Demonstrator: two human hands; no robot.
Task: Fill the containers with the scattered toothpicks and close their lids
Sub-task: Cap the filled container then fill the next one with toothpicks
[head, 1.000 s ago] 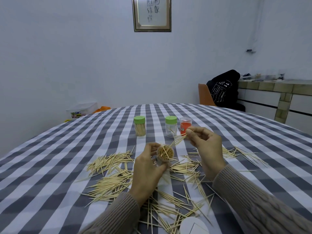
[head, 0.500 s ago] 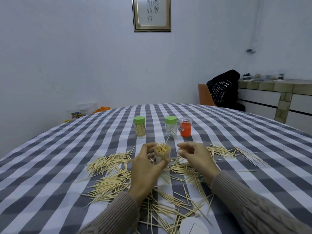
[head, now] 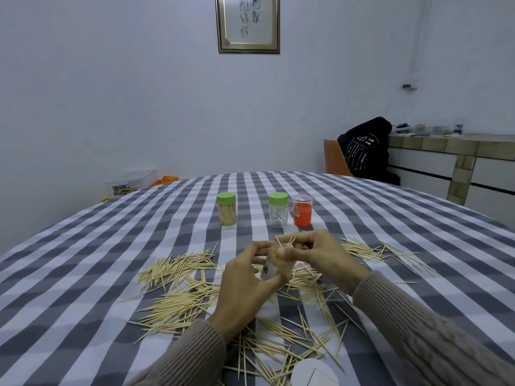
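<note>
Grey-and-white checked tablecloth [head: 83,274] covers the table, with scattered toothpicks [head: 178,302] lying around both hands and a white lid [head: 313,373] at the near edge. Person's left hand [head: 245,285] is wrapped around an open clear container [head: 274,267] packed with toothpicks, held above the cloth; right hand [head: 320,256] is at its mouth, fingertips pinched together on a few protruding sticks. Farther back stand a full green-lidded jar [head: 227,208], a nearly empty green-lidded jar [head: 278,209] and an orange container [head: 303,210].

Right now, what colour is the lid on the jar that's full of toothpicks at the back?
Green lid, seen best in the head view.
</note>
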